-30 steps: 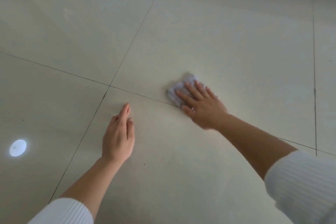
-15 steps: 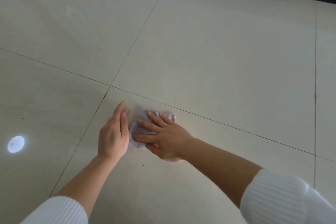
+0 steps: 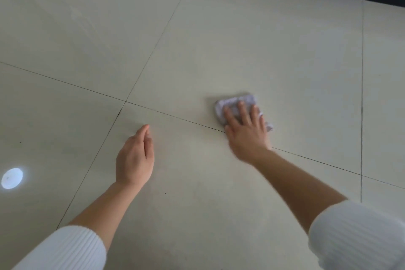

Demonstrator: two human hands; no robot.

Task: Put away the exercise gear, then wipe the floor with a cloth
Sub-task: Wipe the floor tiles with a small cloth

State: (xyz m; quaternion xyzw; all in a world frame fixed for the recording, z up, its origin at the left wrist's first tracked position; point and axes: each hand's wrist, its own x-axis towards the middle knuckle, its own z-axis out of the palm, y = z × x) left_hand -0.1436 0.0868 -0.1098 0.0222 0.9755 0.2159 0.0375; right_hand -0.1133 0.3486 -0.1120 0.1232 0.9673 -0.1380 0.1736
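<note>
while the left hand (image 3: 134,158) stays flat with fingers together, the right hand (image 3: 245,131), somewhat blurred, has slid the cloth (image 3: 235,103) rightward, fingers spread on it, with open floor (image 3: 241,39) beyond.

right hand (image 3: 245,131) flat, fingers spread, arm outstretched; left hand (image 3: 134,155) flat, fingers together.

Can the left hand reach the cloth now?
Probably yes: only bare floor lies between the left hand and the cloth, though the right hand covers most of it.
</note>
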